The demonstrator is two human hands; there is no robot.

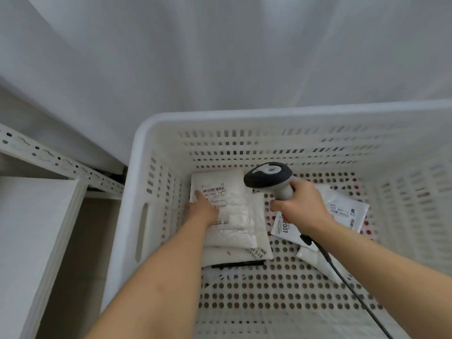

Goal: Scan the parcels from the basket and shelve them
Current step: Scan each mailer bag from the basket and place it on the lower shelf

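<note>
Gripping the pale handle of a handheld barcode scanner (270, 178), the right hand (302, 206) has its fingers curled round the stem, with the dark head of the scanner tilted toward the left over the parcels. A black cable (342, 272) runs from the bottom of the handle back along the right forearm to the lower edge of the view.

The left hand (203, 207) lies flat on the top white parcel (234, 206), forefinger stretched out and its tip touching the printed label (213, 190) just below the barcode; its grip is open, the fingers straight and pressing rather than holding.

That parcel tops a small stack of white padded bags at the left part of the white perforated basket (244, 123), near its far wall. A dark flat edge shows under the stack, possibly another packet. More white parcels (347, 211) with printed labels lie on the basket floor to the right, partly hidden under the right hand and wrist.

Left of the basket stands a white metal shelf frame (58, 160) with punched holes, and a white curtain hangs behind.
</note>
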